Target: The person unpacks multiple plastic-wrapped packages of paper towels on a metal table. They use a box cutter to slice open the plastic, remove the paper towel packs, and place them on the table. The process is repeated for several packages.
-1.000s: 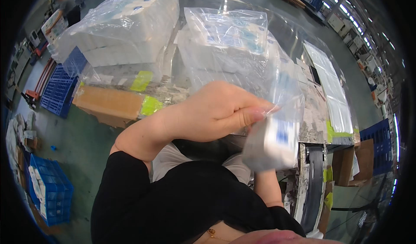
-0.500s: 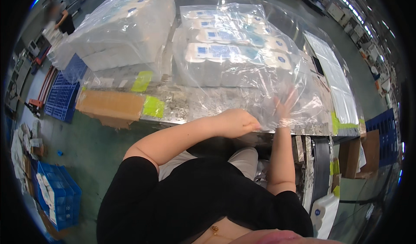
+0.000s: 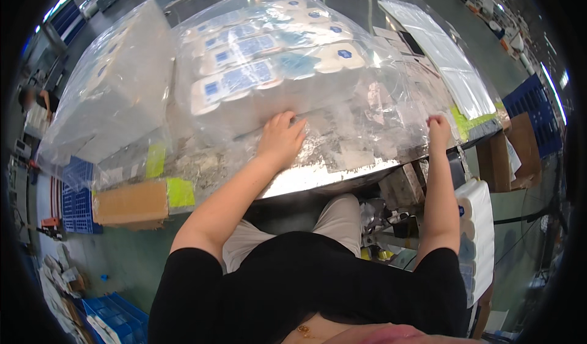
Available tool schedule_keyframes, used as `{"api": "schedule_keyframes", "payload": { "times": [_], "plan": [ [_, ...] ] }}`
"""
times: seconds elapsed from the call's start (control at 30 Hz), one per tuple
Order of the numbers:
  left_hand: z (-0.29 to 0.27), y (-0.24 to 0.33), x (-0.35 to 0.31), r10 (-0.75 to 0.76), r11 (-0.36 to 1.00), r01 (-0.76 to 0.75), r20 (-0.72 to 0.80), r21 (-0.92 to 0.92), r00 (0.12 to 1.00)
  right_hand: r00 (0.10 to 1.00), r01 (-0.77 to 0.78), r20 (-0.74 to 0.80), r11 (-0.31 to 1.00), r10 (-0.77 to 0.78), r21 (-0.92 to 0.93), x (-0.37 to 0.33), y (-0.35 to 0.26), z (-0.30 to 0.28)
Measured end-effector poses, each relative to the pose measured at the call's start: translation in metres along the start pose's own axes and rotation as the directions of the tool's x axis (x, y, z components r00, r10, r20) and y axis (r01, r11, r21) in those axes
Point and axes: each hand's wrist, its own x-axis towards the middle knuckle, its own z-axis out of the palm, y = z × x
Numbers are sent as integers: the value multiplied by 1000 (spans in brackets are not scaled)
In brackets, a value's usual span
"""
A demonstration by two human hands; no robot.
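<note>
A large clear plastic bag (image 3: 379, 109) lies over the worktable, with several long packs of white paper rolls (image 3: 287, 75) lying in rows inside it. My left hand (image 3: 282, 139) is open, its fingers spread against the near side of the bag just below the front pack. Off to the right, my right hand (image 3: 438, 133) is closed at the bag's loose right end, over the table's front edge. The film seems pinched in its fingers, though the grip itself is small in view.
Another filled clear bag (image 3: 116, 87) stands at the left. Flat white plastic bags (image 3: 437, 57) are stacked at the right, beside a dark phone-like object (image 3: 411, 43). A brown cardboard piece (image 3: 131, 203) edges the table. Another roll pack (image 3: 477, 240) stands low at right.
My left hand has moved left and forward onto the bag's near side. My right hand has moved right and closed. The bag's loose end is drawn out rightward. The head view has shifted.
</note>
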Motion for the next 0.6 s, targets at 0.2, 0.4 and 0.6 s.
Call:
{"api": "schedule_keyframes", "payload": {
  "times": [0.2, 0.4, 0.6],
  "plan": [
    [-8, 3, 9, 68, 996, -74, 146, 41, 987, 995, 95, 22, 946, -92, -311, 120, -27, 78],
    [-16, 9, 21, -34, 997, 12, 296, 78, 955, 996, 19, 87, 845, 33, -535, 237, 1, 142],
    [-13, 7, 26, -111, 991, 72, 409, 110, 906, 968, -39, 166, 772, 185, -634, 313, 17, 169]
  ]
}}
